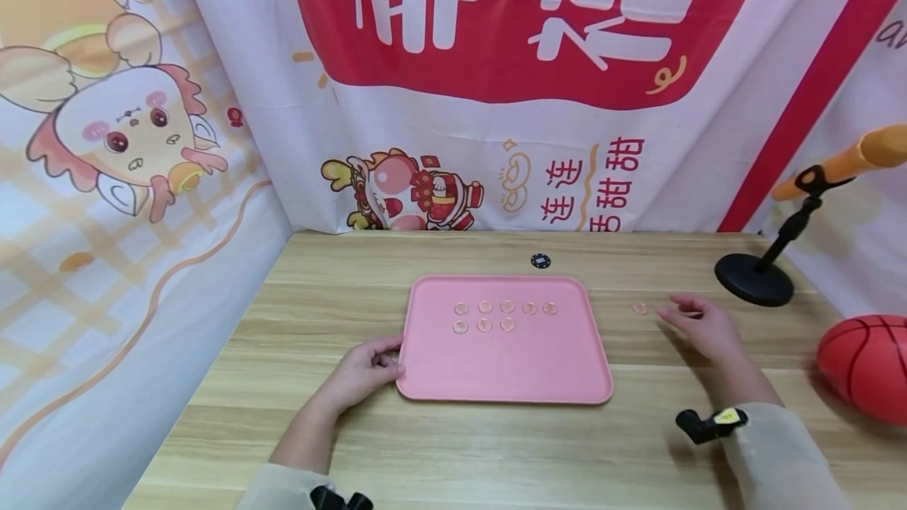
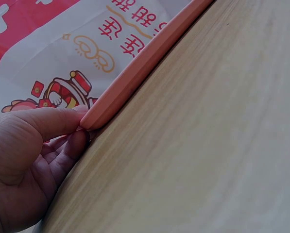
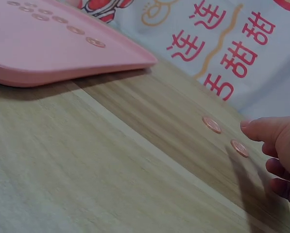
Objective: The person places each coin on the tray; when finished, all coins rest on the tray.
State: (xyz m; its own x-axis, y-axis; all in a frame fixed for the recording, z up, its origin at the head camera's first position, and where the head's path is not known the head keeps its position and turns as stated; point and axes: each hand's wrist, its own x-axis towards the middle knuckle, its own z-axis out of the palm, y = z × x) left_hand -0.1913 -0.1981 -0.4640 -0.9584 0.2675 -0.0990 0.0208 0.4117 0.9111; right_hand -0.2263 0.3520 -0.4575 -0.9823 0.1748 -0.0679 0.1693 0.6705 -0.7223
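A pink tray (image 1: 496, 372) lies on the wooden table, with several copper-coloured coins (image 1: 506, 324) in two rows toward its far side. My left hand (image 1: 366, 372) pinches the tray's left edge. In the left wrist view the thumb (image 2: 62, 119) is against the rim and the other fingers are curled low beside it. Right of the tray, two more coins lie on the wood; one coin (image 3: 212, 124) is farther from my right hand (image 3: 281, 150), the other coin (image 3: 239, 148) close by its fingertips. That hand hovers with loosely bent fingers and nothing in them.
A black patterned chip (image 1: 541, 260) lies behind the tray. At the right stand an orange microphone (image 1: 836, 168) on a black stand (image 1: 754, 280) and a red basketball (image 1: 868, 368). Printed cloth (image 1: 425, 112) hangs along the table's back and sides.
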